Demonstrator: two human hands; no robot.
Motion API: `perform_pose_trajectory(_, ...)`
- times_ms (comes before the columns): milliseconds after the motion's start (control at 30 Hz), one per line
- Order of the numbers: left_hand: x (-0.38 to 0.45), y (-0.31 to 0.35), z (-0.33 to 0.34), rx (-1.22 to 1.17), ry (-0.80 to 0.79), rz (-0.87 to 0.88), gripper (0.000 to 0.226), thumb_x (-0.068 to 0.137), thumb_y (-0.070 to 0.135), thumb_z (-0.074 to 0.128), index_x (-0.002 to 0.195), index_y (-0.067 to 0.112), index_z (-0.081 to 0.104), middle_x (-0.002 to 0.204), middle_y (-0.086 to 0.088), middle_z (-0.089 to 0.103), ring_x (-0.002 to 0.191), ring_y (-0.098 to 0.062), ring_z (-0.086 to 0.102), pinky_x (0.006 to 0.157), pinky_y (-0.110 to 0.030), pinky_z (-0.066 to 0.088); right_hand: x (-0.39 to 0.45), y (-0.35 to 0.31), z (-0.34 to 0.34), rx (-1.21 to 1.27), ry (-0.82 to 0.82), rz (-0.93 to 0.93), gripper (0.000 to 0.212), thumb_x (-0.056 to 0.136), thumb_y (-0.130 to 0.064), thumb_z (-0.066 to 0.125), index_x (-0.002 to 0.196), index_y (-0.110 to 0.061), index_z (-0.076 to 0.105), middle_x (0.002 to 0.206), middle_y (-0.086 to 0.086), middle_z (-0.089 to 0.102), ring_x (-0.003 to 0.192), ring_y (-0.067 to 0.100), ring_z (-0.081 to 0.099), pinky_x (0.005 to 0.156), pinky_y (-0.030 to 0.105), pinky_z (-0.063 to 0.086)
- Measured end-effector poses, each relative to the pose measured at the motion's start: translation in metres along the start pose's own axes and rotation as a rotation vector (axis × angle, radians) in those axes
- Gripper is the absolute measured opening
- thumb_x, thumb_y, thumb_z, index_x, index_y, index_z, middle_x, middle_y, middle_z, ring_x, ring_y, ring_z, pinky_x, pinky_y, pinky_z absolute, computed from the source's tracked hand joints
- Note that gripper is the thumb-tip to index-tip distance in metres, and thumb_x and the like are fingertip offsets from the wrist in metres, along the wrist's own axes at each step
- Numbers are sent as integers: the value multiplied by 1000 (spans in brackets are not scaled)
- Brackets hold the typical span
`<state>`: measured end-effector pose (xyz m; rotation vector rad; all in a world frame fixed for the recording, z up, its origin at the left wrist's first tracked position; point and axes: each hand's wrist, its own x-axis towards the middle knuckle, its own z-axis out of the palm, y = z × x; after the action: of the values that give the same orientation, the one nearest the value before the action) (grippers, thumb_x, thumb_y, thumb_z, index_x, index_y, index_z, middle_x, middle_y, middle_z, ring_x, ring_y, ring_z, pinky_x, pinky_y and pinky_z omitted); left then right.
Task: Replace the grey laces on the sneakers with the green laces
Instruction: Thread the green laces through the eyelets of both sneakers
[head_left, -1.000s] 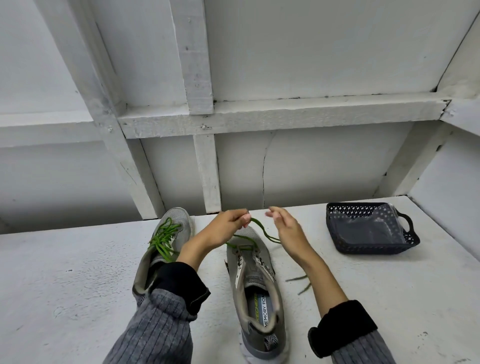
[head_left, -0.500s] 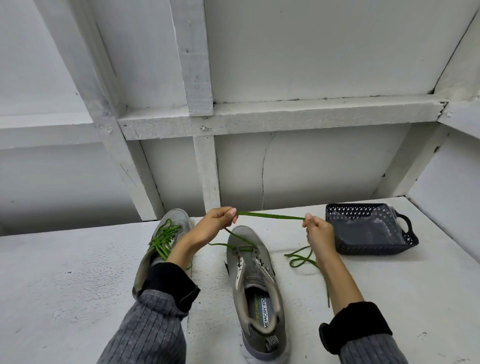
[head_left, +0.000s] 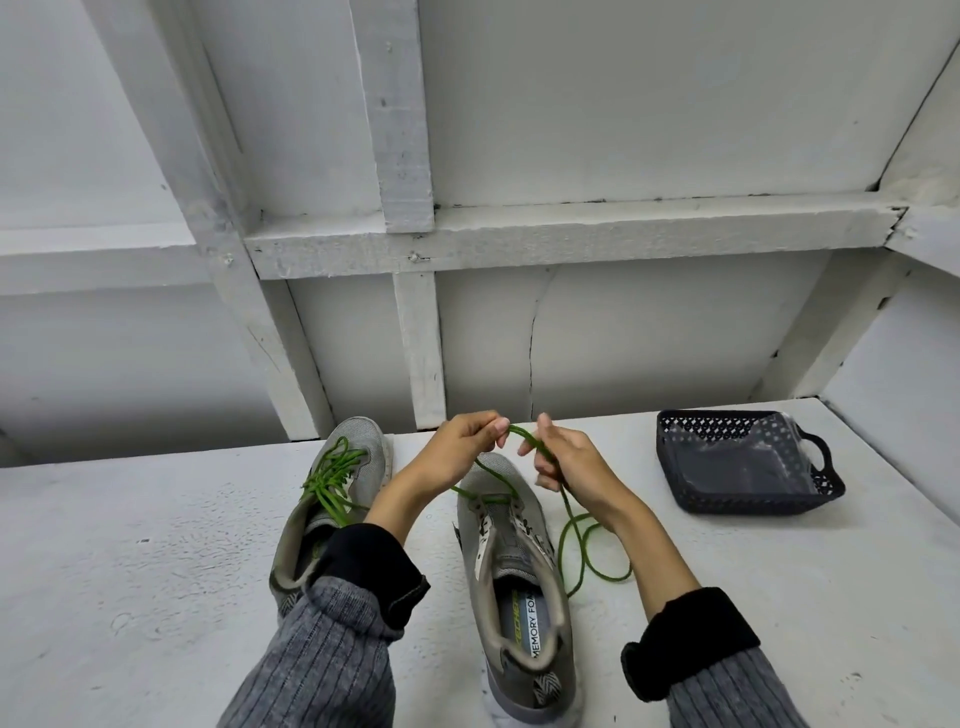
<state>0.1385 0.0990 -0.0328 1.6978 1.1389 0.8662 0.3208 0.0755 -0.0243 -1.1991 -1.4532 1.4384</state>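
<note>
Two grey sneakers stand on the white table. The left sneaker (head_left: 363, 441) carries a green lace (head_left: 332, 478) threaded through it, its heel hidden behind my left sleeve. The right sneaker (head_left: 514, 566) has a green lace (head_left: 576, 551) through its lowest eyelets only. Above its toe my left hand (head_left: 457, 452) pinches one part of that lace. My right hand (head_left: 566, 462) grips the other part close by, and the slack loops down onto the table right of the shoe.
A black perforated plastic basket (head_left: 826, 488) with a clear bag inside sits at the right on the white table (head_left: 130, 561). A white panelled wall with beams rises just behind the shoes.
My right hand has come back left from beside the basket to meet my left hand above the toe. The lace that was stretched taut between them now hangs in a loose loop.
</note>
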Motion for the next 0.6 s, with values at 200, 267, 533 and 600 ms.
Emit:
perform_pose_trajectory(200,-6,-12,9,160,54,-106,29,93,57,49,91,31,62,87,9,62,89,-10,53,88,-37,42,3,0,-9,-21,151,-22,33,102,-24,46,71,-13,52,50,-6,27,46,9,21,42,17,22)
perform_pose_trajectory(267,-13,-17,14,339,112,-192,47,84,66,54,120,34,54,127,7,55,124,-16,38,110,-43,26,6,-8,-12,-25,238,-65,33,102,-24,46,70,-14,51,48,-7,27,43,7,21,43,19,21)
perform_pose_trajectory(533,-33,-46,44,191,266,-391,132,58,56,86,154,16,4,159,-5,18,146,-23,10,120,-39,14,11,-47,-10,-38,300,-229,31,101,-23,48,71,-15,52,45,-15,31,42,1,24,44,12,23)
perform_pose_trajectory(600,-35,-49,51,44,307,-392,134,57,48,90,153,17,1,155,-3,23,144,-20,10,118,-34,14,11,-57,-6,-53,288,-255,30,100,-22,48,72,-14,53,44,-15,36,41,1,30,44,11,26)
